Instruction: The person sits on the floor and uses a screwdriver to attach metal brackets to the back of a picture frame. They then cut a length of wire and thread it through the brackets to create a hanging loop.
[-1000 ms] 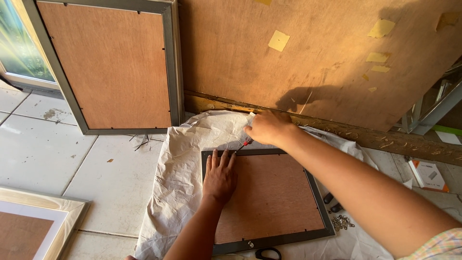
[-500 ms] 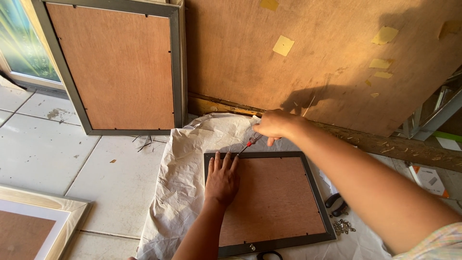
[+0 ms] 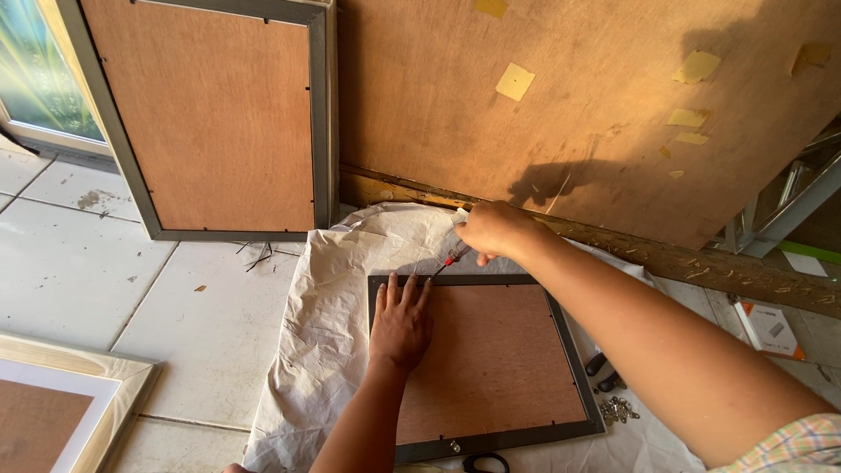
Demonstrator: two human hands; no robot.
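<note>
Plywood-backed frame [image 3: 491,368] lay on paper [image 3: 324,333]; left hand [image 3: 401,320] pressed flat, steadying it, right hand [image 3: 495,229] clamped on screwdriver [image 3: 450,258] at its top edge.

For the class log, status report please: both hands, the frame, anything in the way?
Left hand flat on picture frame backing. Right hand closed on red-handled tool, tip at frame's top edge. Screws beside frame, clear of hands.

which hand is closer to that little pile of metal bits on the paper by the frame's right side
Left. The left hand lies flat on the frame's brown backing, across the frame from the metal bits. The right hand is up beyond the frame's top edge, farther off.
</note>
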